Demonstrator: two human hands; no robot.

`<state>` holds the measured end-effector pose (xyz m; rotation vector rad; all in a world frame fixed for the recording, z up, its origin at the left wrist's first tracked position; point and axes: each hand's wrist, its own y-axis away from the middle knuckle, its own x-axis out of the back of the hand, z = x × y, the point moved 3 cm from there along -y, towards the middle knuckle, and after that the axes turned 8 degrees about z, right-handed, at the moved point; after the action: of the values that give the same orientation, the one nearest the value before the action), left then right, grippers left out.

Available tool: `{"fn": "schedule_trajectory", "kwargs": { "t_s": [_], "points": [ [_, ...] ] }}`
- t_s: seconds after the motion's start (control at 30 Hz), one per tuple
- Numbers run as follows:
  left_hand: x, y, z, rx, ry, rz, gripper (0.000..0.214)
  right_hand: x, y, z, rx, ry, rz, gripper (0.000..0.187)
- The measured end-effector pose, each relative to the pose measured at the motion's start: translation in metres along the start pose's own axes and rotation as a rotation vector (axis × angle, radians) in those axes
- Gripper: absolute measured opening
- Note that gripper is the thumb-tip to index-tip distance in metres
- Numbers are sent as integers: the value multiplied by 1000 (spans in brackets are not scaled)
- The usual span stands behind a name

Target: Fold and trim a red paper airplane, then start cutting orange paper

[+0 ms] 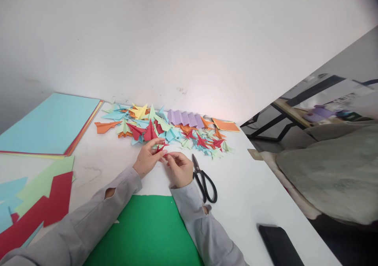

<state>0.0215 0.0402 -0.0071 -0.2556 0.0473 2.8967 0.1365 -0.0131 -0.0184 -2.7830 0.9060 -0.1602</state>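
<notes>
Between my two hands is a small folded red paper piece [162, 148], partly covered by the fingers. My left hand [148, 157] pinches it from the left, with the fingers closed round it. From the right, my right hand [180, 168] holds its lower edge between thumb and fingertips. Just beyond the hands lies a heap of folded paper shapes, among them a red paper plane [150, 131], a yellow one [139, 111] and an orange one [108, 127]. Black-handled scissors [203, 181] lie right beside my right hand, blades pointing away.
A stack of coloured sheets [50, 124] lies at the left, with red [60, 199] and green paper scraps [49, 179] nearer. A green mat [141, 230] lies under my forearms. Pleated purple paper [184, 119] and orange paper [226, 125] rest by the wall. A black phone-like object [279, 244] sits front right.
</notes>
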Motion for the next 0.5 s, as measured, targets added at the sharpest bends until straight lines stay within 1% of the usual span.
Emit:
{"fn": "schedule_trajectory", "kwargs": {
  "t_s": [0.1,0.2,0.3,0.5],
  "points": [
    [-1,2,2,16,-15,-23,51,0,0,-1,-11,-11,10,14],
    [-1,3,4,43,-10,-17,51,0,0,-2,-16,-35,-2,13],
    [0,3,5,42,-16,-3,48,-1,0,-3,-26,-46,-19,11],
    [-1,4,5,48,-15,-5,48,0,-1,0,-46,-55,-2,11]
  ]
}}
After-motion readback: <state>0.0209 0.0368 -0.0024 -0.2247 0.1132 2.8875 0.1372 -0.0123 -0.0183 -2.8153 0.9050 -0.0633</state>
